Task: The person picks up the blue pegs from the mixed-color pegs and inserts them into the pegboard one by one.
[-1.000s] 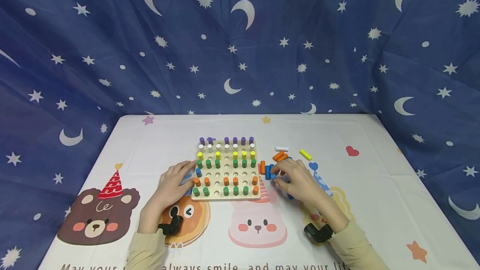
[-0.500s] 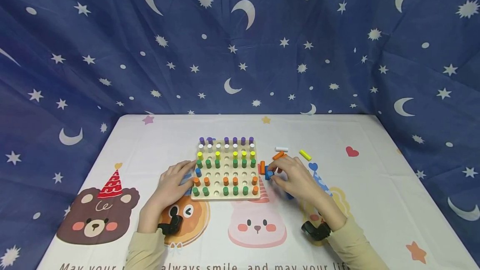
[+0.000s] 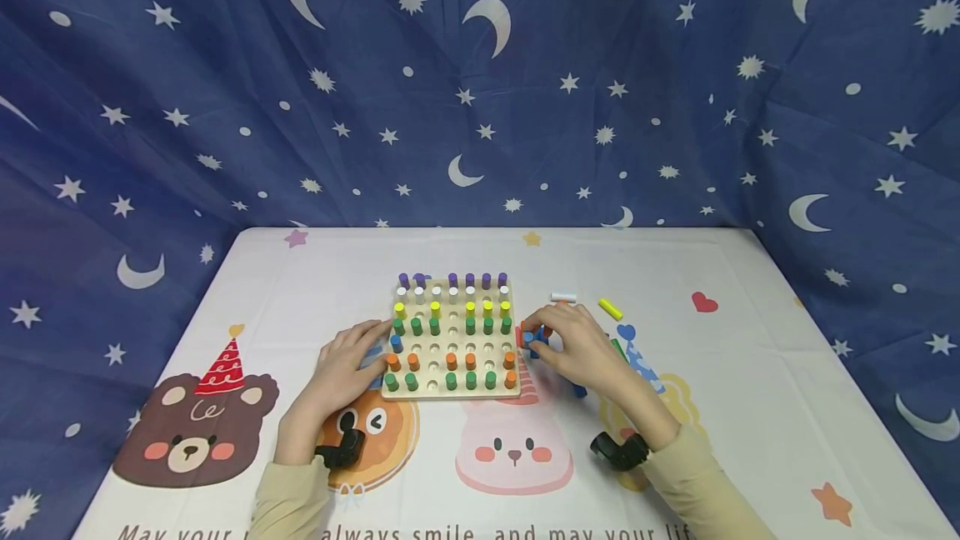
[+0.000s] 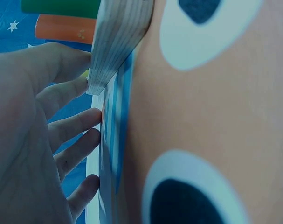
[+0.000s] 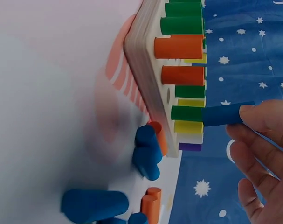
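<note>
The right hand (image 3: 573, 340) is the nearer one to the blue peg (image 5: 223, 114): thumb and forefinger pinch its upper end, the other fingers loosely bent. The peg's long axis runs down from the fingertips, close to upright, roughly in line with the pegs standing in the board (image 3: 450, 396) — which lies just to the peg's left. It is a smooth, plain, solid-blue cylinder.

The left hand (image 3: 351, 365) rests at the board's opposite edge, fingers apart and gripping nothing. In the board, one row has a lone standing blue peg (image 3: 396, 344) at its left end. Loose pegs (image 5: 94, 205) lie on the cloth beside the board's right edge — a white peg (image 3: 563, 297) and a yellow peg (image 3: 611, 309) farther back.
</note>
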